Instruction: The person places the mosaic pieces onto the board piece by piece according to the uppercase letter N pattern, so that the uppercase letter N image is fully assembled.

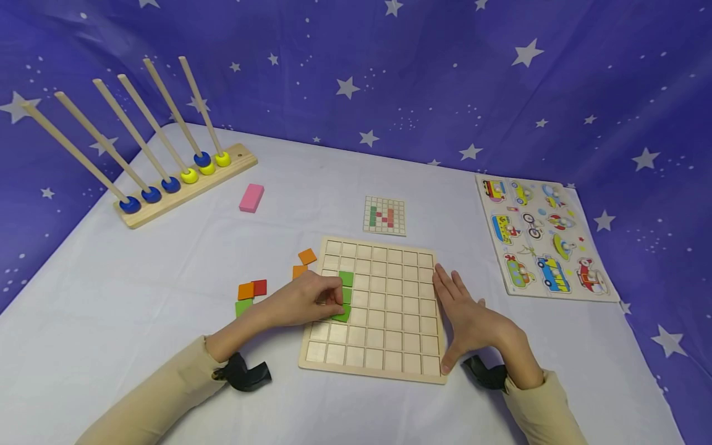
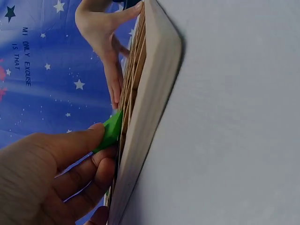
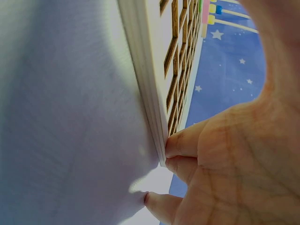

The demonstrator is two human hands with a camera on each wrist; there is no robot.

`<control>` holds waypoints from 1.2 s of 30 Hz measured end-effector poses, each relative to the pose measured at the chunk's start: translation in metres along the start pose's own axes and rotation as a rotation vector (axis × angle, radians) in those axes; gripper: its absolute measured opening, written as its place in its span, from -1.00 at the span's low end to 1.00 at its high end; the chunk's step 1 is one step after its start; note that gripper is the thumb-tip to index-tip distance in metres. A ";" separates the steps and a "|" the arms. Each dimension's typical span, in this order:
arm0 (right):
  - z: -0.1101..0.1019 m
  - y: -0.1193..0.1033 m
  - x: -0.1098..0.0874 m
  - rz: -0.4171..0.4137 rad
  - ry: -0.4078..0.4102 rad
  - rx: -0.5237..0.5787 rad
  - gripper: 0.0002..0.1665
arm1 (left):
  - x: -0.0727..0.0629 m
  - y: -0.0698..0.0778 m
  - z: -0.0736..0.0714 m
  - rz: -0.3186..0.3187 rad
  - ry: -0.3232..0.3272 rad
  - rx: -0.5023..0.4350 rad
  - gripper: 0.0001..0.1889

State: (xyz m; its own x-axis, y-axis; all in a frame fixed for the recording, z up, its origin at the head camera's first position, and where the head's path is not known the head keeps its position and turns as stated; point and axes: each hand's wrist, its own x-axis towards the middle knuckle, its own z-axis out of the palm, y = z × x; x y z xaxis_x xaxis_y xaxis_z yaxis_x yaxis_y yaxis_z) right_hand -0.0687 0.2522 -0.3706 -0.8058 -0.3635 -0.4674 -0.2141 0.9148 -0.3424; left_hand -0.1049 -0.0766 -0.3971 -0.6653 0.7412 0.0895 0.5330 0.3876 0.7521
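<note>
A wooden grid board lies in front of the person, with two green square tiles in its second column, the upper one in full view. My left hand pinches a third green tile between thumb and fingers. That tile is tilted at the grid just below the other two. Along the board's right side my right hand rests with fingers spread. Its fingertips touch the board's edge, and the thumb reaches the near right corner.
Left of the board lie loose orange, red and green tiles. A small pattern card sits beyond the board. Farther off are a pink block, a peg stand with beads and a vehicle puzzle.
</note>
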 end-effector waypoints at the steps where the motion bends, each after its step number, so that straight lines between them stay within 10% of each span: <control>1: 0.000 0.000 0.000 0.000 0.001 -0.001 0.94 | 0.000 0.000 0.001 0.004 0.006 0.014 -0.86; 10: -0.001 0.000 -0.001 -0.009 0.005 -0.008 0.94 | 0.000 0.004 0.001 0.034 0.023 0.142 -0.82; 19: -0.001 0.001 -0.001 -0.006 0.003 -0.007 0.94 | 0.000 0.012 0.002 0.217 0.029 0.399 -0.84; 36: -0.001 0.000 -0.001 -0.001 -0.002 0.002 0.95 | -0.010 -0.020 -0.025 0.035 0.065 0.287 -0.84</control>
State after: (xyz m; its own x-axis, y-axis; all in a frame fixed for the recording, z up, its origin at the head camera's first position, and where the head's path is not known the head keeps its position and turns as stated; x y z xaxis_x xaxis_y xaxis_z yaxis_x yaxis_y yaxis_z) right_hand -0.0682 0.2529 -0.3694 -0.8045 -0.3646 -0.4689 -0.2136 0.9142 -0.3444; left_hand -0.1221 -0.1054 -0.3969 -0.6709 0.7238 0.1611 0.6763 0.5083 0.5331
